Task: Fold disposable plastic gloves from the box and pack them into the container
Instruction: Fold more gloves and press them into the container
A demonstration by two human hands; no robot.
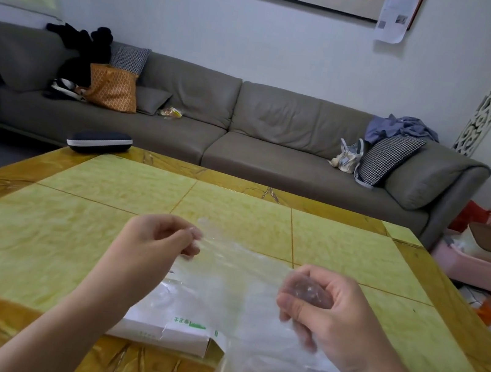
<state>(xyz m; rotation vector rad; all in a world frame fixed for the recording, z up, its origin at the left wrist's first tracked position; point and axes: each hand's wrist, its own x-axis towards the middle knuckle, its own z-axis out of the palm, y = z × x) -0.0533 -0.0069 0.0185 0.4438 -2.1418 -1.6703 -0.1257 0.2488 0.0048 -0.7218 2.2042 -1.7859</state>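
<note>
Just above the yellow-green table (87, 225), both hands hold one clear plastic glove (237, 268) stretched between them. The left hand (155, 239) has its fingers curled, thumb and forefinger pinching the thin film at the glove's far end. The right hand (324, 311) is curled too, its fingers closed round a bunched part of the glove, with more film trailing down past the wrist and over the table's near edge. Beneath the hands lies a flat white box (163, 330) with green print, resting on the table close to the near edge, partly veiled by the loose plastic. A dark glasses case (99, 141) sits at the table's far left corner. Behind the table runs a long grey sofa (231, 125) carrying an orange patterned bag (113, 87) and checked cushions (387, 158); a pink tub (475, 267) stands on the floor at the right.
</note>
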